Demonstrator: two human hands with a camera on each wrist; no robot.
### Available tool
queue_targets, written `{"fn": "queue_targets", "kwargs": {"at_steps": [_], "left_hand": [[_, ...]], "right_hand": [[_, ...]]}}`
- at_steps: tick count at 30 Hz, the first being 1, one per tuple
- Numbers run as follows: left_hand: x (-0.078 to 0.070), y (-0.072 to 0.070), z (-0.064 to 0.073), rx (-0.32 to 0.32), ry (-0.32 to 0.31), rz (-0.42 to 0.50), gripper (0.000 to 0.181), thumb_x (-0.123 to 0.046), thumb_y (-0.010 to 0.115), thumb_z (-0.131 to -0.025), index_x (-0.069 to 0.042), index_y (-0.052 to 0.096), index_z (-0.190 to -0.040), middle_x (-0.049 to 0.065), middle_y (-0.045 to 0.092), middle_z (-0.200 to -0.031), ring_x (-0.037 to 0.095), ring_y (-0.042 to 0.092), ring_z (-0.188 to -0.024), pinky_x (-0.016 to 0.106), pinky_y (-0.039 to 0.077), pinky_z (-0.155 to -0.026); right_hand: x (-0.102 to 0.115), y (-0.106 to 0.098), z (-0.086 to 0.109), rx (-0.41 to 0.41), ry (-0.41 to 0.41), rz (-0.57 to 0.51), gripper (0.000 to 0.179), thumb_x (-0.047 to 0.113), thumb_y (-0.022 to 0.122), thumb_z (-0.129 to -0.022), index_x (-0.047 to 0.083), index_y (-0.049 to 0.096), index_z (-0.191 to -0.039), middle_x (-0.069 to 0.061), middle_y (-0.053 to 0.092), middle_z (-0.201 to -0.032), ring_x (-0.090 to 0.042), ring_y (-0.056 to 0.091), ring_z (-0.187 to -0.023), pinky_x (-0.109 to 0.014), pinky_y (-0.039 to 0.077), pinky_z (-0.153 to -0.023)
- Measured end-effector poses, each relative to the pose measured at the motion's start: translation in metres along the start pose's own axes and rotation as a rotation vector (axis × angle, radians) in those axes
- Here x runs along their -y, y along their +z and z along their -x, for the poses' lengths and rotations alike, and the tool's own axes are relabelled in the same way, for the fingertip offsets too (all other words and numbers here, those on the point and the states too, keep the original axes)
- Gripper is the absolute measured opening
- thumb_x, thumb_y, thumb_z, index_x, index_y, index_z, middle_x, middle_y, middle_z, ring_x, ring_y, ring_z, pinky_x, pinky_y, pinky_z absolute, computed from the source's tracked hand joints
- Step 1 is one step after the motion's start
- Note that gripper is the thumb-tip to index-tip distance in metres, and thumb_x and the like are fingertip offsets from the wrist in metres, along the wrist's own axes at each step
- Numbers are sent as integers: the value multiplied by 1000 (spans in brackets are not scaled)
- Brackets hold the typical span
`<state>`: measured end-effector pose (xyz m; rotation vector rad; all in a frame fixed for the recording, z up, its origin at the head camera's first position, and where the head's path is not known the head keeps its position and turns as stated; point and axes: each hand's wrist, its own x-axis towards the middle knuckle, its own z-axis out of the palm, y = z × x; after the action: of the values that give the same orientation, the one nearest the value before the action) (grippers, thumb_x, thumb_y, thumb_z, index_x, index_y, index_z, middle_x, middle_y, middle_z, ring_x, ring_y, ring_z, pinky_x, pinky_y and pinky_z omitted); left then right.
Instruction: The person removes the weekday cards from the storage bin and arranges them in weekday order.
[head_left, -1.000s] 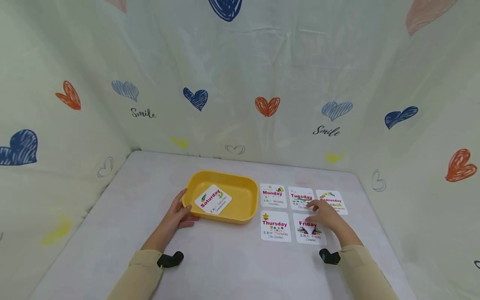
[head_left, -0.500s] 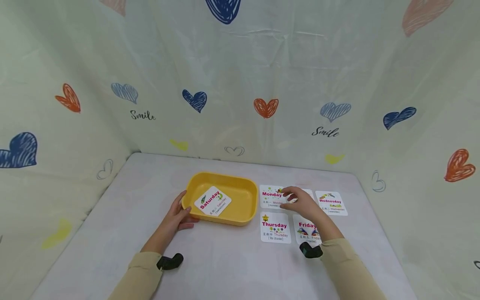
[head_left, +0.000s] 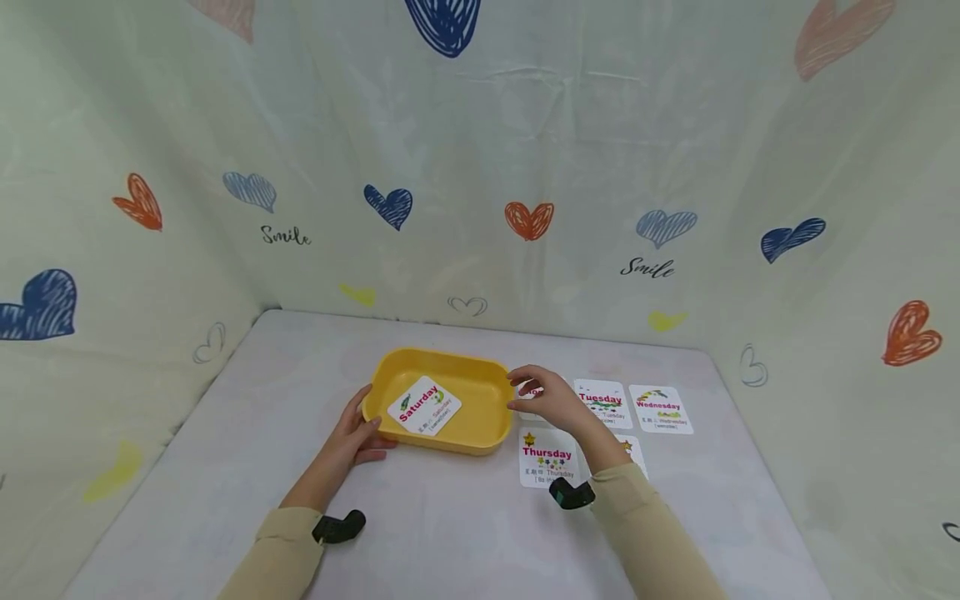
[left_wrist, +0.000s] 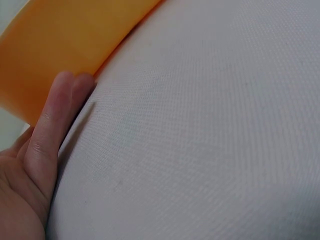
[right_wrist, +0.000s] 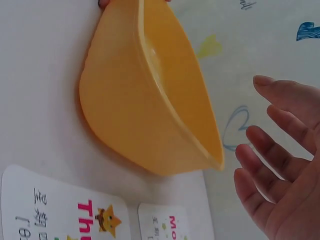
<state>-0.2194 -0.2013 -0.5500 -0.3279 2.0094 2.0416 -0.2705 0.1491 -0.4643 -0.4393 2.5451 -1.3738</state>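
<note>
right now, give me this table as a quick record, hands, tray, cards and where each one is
left hand: holds the yellow tray at its left end
right hand: holds nothing, fingers apart, by the tray's right end
in tray: Saturday card, lying askew, face up
far row, right of tray: Monday card, partly hidden in the head view; Tuesday card; Wednesday card
near row: Thursday card; another card, mostly hidden by the right arm, day unreadable

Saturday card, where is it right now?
In the head view, the Saturday card lies inside the yellow tray, mostly in its left half, near the left hand that grips the tray's left end.
</note>
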Motion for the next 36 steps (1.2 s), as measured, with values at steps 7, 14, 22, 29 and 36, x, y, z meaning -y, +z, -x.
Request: {"fn": "queue_targets", "kwargs": {"at_steps": [7,14,22,29,36], "left_hand": [[-2,0,3,11,-7,-1,68,-28,52,-101,-41,12,-155,13,38,-150,29,68,-95,34,57,-80],[-2,2,5,21,-1,-3,68,-28,51,-102,-42,12,-155,13,36,-151,29,68,-95,34,57,-80],[0,-2,4,27,8,-20,68,-34,54,-100,-42,13,-154,14,36,-150,29,67,-96,35,56,-81],[0,-3,2,22,-11,-4,68,-31,53,-101,-43,13,-154,12,36,-150,29,68,-96,36,57,-80],[0,-3,1,26,2,14,67,-25,51,-102,-42,14,-154,12,32,-153,29,69,-94,35,57,-77]], "right_hand": [[10,22,-15,42,-7,-79,40,11,76,-85,6,63,-122,-17,61,-121,-22,58,-101,-35,52,-88],[15,38,-24,75,4,-139,41,13,76,-85,7,63,-124,-14,61,-121,-24,58,-103,-36,52,-90],[16,56,-38,106,28,-159,45,13,76,-84,3,61,-126,-12,61,-120,-23,57,-103,-35,51,-89],[16,72,-49,158,25,-144,47,11,76,-84,1,60,-127,-13,60,-123,-22,57,-104,-33,51,-90],[23,77,-55,212,82,-65,49,12,79,-81,9,62,-127,-6,59,-127,-26,54,-114,-38,46,-99]]}}
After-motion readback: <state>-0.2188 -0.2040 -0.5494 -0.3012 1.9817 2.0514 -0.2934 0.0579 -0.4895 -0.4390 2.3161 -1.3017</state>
